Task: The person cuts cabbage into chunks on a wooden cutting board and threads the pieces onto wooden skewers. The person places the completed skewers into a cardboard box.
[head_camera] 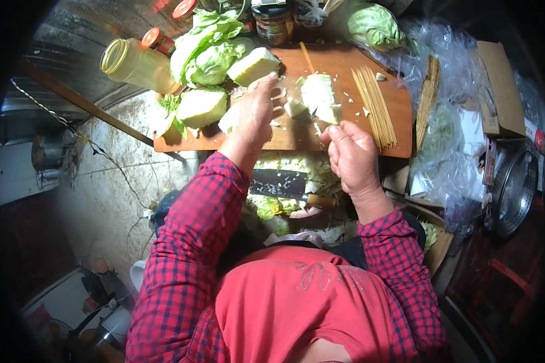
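My left hand point(260, 104) is held over the cutting board point(295, 140) with its fingers apart and nothing in it. Cut cabbage chunks lie around it: one point(253, 67) beyond the fingers and another point(203, 107) to the left. A bamboo skewer point(307, 58) sticks out of the far end of some white-green cabbage pieces point(318, 93). In line with it, at the near end, my right hand point(352, 149) pinches with thumb and forefinger; the gripped end is mostly hidden. A small cabbage wedge point(294, 107) lies between the hands.
Several loose skewers point(374, 106) lie on the board's right. A cleaver point(279, 183) rests below the board over cabbage scraps. Lettuce-like cabbage leaves point(209, 50), a plastic jar point(136, 61) and a whole cabbage point(375, 27) stand behind. Plastic bags point(449, 131) crowd the right.
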Demonstrator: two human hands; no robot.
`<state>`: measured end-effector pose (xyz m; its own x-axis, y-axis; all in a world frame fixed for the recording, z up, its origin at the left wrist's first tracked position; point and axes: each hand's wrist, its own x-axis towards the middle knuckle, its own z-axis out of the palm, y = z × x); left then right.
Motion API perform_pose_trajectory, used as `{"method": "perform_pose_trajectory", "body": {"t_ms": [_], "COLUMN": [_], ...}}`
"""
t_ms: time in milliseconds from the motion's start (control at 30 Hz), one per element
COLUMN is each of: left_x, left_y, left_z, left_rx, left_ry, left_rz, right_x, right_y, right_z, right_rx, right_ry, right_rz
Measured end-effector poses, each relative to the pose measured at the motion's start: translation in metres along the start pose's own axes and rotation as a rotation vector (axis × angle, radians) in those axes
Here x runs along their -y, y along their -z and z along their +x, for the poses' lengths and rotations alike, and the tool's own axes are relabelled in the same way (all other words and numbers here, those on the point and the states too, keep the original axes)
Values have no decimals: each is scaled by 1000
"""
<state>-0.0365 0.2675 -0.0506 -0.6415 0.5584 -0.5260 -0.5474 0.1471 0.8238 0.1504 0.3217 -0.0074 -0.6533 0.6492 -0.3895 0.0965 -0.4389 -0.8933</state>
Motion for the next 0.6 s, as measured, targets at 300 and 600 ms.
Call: {"method": "perform_pose_trajectory", "body": {"t_ms": [300, 600], "left_x": [34, 45], "left_y": [28, 6], "left_z": [43, 54], "left_rx": [306, 139], "left_ry": [-385, -51], "left_rz": [1094, 999], "right_x": [12, 11], "right_y": [7, 14], "right_z": [-4, -5], "right_rx": [-13, 22], "right_ry": [4, 16], "right_rz": [29, -53]}}
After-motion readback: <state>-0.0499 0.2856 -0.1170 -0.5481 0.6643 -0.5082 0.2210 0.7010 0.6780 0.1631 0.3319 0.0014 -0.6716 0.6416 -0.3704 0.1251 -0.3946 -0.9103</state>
